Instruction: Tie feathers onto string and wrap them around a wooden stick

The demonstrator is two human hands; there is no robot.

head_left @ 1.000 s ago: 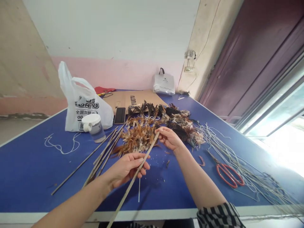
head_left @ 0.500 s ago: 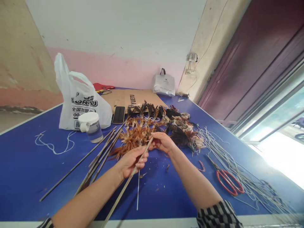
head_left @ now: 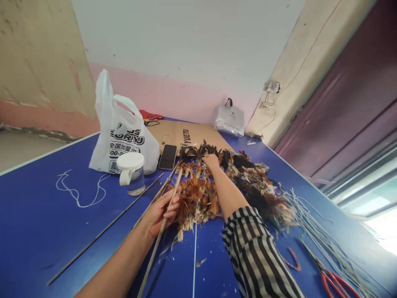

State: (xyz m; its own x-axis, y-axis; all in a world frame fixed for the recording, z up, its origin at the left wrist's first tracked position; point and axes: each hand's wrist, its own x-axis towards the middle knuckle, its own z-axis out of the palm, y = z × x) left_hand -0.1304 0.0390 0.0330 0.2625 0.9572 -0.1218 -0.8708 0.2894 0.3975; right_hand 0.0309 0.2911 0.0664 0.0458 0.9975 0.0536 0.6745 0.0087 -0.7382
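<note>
My left hand (head_left: 161, 211) is closed round a thin bamboo stick (head_left: 169, 203) that slants from the table's near edge up toward the feathers. My right hand (head_left: 211, 160) reaches far across the pile of brown, orange and black feathers (head_left: 198, 194), its fingers curled down into the feathers at the far side; what they pinch is hidden. A striped sleeve (head_left: 254, 252) covers my right forearm. Several more thin sticks (head_left: 149, 194) lie on the blue table (head_left: 37, 215) just left of my left hand.
A white plastic bag (head_left: 122, 136), a clear jar with a white lid (head_left: 132, 174), a phone (head_left: 168, 157) and flat cardboard (head_left: 189, 136) stand behind the feathers. White string (head_left: 77, 192) lies at left. Cut cords (head_left: 325, 240) and red-handled scissors (head_left: 336, 281) lie at right.
My right hand let go of the stick's tip and reached forward into the far feathers. My left hand kept the stick. The camera moved closer and turned left.
</note>
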